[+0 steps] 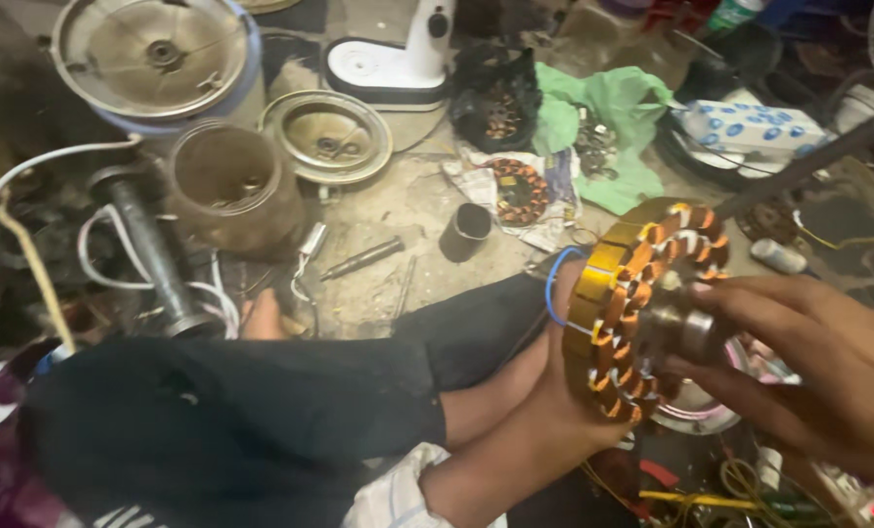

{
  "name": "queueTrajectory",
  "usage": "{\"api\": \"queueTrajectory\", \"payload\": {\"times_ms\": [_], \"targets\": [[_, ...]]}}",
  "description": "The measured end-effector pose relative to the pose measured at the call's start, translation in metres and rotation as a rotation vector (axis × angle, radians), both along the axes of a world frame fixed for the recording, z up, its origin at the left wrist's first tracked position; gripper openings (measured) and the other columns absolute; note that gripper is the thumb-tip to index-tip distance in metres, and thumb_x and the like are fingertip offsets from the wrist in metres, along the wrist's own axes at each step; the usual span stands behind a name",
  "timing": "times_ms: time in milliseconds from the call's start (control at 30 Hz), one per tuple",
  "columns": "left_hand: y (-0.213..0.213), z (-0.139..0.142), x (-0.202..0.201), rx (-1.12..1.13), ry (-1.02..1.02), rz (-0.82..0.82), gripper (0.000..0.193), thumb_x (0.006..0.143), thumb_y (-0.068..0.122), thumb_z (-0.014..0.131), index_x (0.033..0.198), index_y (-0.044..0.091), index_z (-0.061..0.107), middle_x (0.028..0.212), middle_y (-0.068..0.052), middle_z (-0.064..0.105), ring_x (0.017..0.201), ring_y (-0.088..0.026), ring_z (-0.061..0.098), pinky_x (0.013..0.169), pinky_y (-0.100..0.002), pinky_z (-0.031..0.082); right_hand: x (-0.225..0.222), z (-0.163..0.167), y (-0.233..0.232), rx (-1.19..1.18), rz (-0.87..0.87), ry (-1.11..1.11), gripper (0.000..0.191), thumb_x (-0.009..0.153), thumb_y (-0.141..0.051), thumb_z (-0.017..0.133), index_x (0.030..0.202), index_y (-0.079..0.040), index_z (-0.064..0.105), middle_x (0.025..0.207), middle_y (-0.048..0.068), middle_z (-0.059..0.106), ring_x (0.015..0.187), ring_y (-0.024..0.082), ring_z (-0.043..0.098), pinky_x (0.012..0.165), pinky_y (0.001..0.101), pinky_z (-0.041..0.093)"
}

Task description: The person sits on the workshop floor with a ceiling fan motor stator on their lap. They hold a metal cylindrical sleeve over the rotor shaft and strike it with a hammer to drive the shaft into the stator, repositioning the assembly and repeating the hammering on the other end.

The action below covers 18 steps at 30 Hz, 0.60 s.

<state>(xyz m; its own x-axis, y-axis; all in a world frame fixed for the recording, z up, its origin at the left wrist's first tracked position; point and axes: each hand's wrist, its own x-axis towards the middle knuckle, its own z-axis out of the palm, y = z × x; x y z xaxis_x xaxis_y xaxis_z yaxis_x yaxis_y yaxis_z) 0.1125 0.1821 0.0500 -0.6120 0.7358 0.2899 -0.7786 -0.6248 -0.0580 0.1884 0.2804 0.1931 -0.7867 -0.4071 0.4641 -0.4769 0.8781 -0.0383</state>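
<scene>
Person sits on the workshop floor, legs in dark trousers (261, 411) stretched across the lower left. Both hands are on a round motor winding (642, 308) with copper coils and yellow tape, held at about 4 o'clock in the view, tilted with its face toward the right.

Left hand (544, 391) cups the winding from below and behind, fingers closed around its lower rim. Right hand (808, 367) comes in from 3 o'clock, fingers curled onto the metal hub at the winding's centre, gripping it. A blue wire (554, 284) loops off the winding's left edge.

Floor around is cluttered. At 11 o'clock, a large round metal cover (153, 54); just beside it toward the centre, a smaller metal dish (327, 135) and a brown jar (231, 186). At 12 o'clock, a white appliance base (388, 64). A second, smaller winding (518, 191) lies on paper near the centre, with green cloth (603, 127) at 1 o'clock. A small black cup (466, 230) sits near the middle.
</scene>
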Motion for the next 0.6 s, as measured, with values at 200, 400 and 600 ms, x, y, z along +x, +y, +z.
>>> {"api": "queueTrajectory", "payload": {"times_ms": [200, 400, 600], "targets": [[-0.027, 0.008, 0.008, -0.152, -0.012, 0.086, 0.057, 0.110, 0.049, 0.039, 0.139, 0.003, 0.056, 0.114, -0.010, 0.068, 0.101, -0.021, 0.066, 0.085, -0.035, 0.054, -0.004, -0.026, 0.012, 0.151, -0.287, -0.020, 0.052, 0.068, -0.039, 0.083, 0.106, -0.007, 0.071, 0.088, 0.009, 0.073, 0.066, 0.024, 0.069, 0.056, 0.0356, 0.052], [-0.029, 0.023, -0.003, -0.708, 0.229, 0.533, 0.058, 0.101, 0.045, 0.044, 0.139, 0.004, 0.059, 0.126, -0.010, 0.070, 0.114, -0.022, 0.066, 0.101, -0.036, 0.052, 0.006, -0.098, 0.035, -0.853, -0.439, -0.427, 0.035, 0.098, -0.033, 0.052, 0.112, -0.009, 0.074, 0.092, 0.005, 0.077, 0.083, 0.022, 0.071, 0.074, 0.0333, 0.057], [-0.065, 0.022, -0.036, -0.782, 1.277, 1.025, 0.049, 0.102, 0.038, 0.057, 0.134, 0.004, 0.070, 0.129, -0.017, 0.066, 0.118, -0.027, 0.067, 0.107, -0.034, 0.053, 0.004, -0.150, 0.086, -1.781, -0.977, -1.202, 0.063, 0.094, -0.062, 0.046, 0.121, -0.009, 0.066, 0.112, 0.020, 0.071, 0.103, 0.047, 0.063, 0.085, 0.0736, 0.052]]}}
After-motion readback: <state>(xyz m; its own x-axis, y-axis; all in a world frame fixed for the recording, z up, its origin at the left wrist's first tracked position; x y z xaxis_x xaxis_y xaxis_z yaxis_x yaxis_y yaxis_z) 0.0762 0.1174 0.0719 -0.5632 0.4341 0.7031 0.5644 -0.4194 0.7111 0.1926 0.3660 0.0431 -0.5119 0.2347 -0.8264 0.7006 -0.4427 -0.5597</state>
